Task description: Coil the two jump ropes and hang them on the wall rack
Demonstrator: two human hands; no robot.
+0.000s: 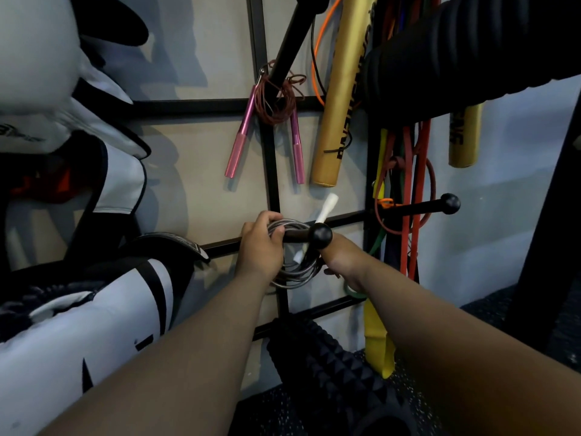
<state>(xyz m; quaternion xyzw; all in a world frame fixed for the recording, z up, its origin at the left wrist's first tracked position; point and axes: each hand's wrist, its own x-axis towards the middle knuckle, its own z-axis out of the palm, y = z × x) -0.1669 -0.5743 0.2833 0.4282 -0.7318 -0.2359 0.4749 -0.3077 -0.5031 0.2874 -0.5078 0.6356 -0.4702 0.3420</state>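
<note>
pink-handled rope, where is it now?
Head view, upper centre: the pink-handled rope hangs coiled on a black rack peg, left of the gold pad.

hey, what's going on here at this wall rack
A person is hanging a coiled grey jump rope on a black ball-tipped peg of the wall rack. The left hand grips the coil at the peg; the right hand is beside it. A pink-handled rope already hangs above.
</note>
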